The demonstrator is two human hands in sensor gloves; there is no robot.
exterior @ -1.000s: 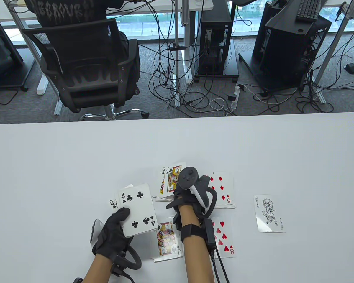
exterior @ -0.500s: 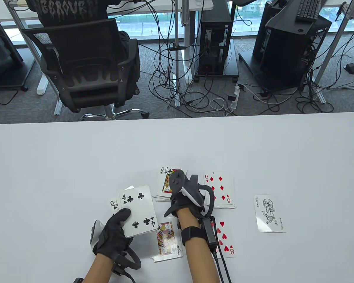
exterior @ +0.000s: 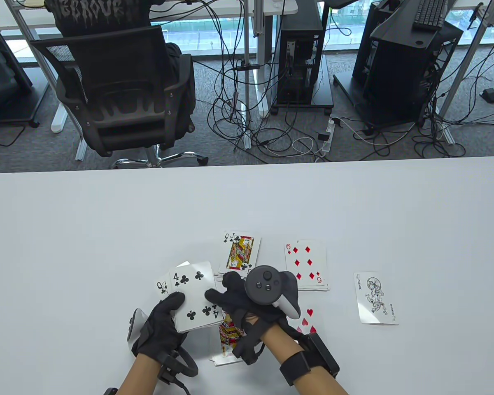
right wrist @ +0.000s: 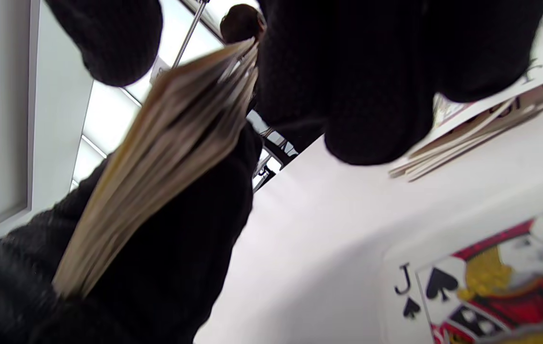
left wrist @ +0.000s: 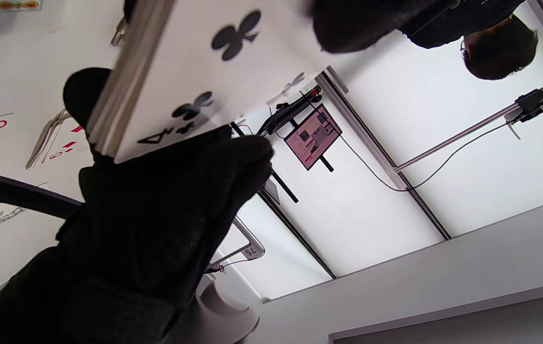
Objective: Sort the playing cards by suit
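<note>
Left hand (exterior: 160,325) grips the deck (exterior: 194,296), four of clubs up; right hand's (exterior: 247,304) thumb and fingers pinch its corner, jack of spades (exterior: 229,335) beneath, bare table (exterior: 107,230) beyond the fingertips

The left hand (exterior: 161,325) comes in from the near edge, palm up, its black-gloved fingers curled under the deck (exterior: 194,297) and the thumb pressed on the top card's near left corner. Its tracker hangs at the wrist. The right hand (exterior: 247,302) reaches leftward across from the near right, forearm angled. Its thumb lies on the deck's near right corner and its fingers curl just beyond the deck's right edge. Its tracker sits on the back of the hand.
</note>
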